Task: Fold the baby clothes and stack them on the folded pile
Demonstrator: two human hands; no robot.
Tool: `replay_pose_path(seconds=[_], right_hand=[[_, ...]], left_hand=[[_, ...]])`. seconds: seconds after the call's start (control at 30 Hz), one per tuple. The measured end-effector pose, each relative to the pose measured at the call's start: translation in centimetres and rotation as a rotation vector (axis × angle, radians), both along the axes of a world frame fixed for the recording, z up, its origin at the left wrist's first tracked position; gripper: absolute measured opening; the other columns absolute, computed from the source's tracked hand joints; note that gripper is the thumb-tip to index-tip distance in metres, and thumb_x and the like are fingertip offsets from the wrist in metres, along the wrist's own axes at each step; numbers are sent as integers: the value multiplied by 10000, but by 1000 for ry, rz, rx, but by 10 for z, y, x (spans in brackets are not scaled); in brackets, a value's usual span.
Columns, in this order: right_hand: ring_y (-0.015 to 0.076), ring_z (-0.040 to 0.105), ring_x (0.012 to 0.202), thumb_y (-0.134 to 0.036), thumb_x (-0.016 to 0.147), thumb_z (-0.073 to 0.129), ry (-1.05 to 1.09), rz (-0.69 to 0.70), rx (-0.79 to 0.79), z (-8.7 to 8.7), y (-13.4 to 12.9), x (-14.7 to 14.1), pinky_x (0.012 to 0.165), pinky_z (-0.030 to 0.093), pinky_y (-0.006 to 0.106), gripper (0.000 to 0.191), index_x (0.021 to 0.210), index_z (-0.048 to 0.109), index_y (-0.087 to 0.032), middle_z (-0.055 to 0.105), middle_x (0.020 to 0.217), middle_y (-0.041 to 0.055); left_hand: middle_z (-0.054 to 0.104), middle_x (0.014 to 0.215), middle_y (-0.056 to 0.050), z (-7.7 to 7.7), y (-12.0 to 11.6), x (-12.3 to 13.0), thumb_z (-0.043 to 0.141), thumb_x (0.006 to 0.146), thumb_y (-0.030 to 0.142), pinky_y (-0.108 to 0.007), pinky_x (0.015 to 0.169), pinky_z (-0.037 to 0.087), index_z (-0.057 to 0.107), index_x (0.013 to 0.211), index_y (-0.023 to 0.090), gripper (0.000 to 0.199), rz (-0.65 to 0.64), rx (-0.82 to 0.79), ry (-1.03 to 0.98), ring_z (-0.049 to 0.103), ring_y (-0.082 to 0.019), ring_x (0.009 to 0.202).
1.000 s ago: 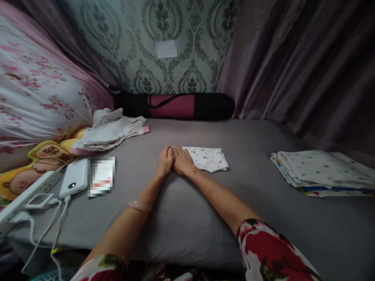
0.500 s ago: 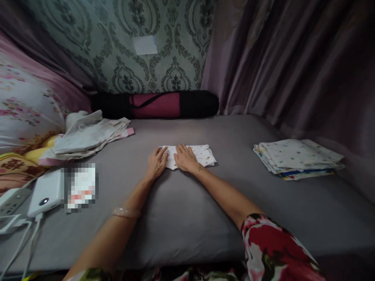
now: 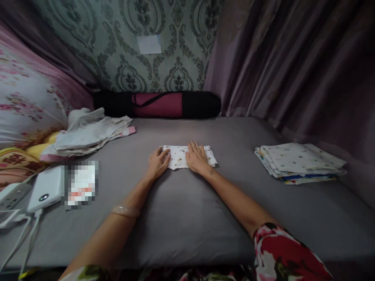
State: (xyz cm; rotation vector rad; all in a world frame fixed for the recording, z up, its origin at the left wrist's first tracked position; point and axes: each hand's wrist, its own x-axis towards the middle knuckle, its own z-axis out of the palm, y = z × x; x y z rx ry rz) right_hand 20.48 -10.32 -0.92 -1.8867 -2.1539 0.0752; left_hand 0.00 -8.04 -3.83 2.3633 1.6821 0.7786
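Note:
A white cloth (image 3: 179, 157) with a small scattered print lies folded into a flat rectangle on the grey sheet (image 3: 187, 210). My left hand (image 3: 158, 162) rests on its left end, fingers apart. Flat on the right part of the cloth is my right hand (image 3: 197, 157), palm down with the fingers stretched out. What kind of item the folded cloth is cannot be made out.
Folded printed cloths (image 3: 299, 158) are stacked at the right. Crumpled pale clothes (image 3: 90, 130) lie at the left, behind a white power bank (image 3: 47, 187) with cables and a power strip (image 3: 14, 195). A black and maroon long bag (image 3: 158, 104) lines the wall.
My right hand has slid to the right across the folded cloth, uncovering its middle. The left hand stays at the left end. The view has shifted slightly.

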Motion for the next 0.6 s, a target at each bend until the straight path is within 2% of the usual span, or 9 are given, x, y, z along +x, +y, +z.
replay_pose_path(seconds=[0.07,0.23,0.4,0.53,0.6], right_hand=[[277,234,1462,-322,996,282,-13,-24,11,-2,-1,4,1194,108,451,575,1476,367,-16,328,1558,181],[281,288,1442,-349,1003,251,-16,-15,-77,-5,-1,14,1188,155,422,590,1464,388,-7,361,1540,185],[290,223,1466,-351,997,248,-66,-74,-7,-3,-5,38,1194,116,446,610,1477,351,11,301,1565,195],[287,246,1459,-356,999,233,-79,-110,-96,-4,-7,51,1184,172,418,614,1471,363,14,318,1558,193],[297,257,1454,-355,1001,232,-83,-113,-118,-1,-5,49,1190,148,435,614,1466,369,23,331,1549,203]], left_hand=[[487,1423,-130,-1,0,0,399,967,420,-474,1080,388,590,1306,243,427,1,-3,3,485,-291,1297],[487,1424,-142,-3,1,0,397,962,431,-490,1086,377,578,1314,235,441,3,-1,15,469,-300,1312],[487,1420,-143,-2,1,0,404,958,425,-486,1082,384,581,1306,235,434,7,-13,13,484,-300,1295],[496,1407,-140,-1,0,1,417,954,421,-487,1081,384,583,1300,237,426,12,-6,15,486,-301,1287],[493,1410,-143,-1,0,1,420,954,419,-483,1079,387,582,1305,230,430,12,-4,13,489,-304,1285]])
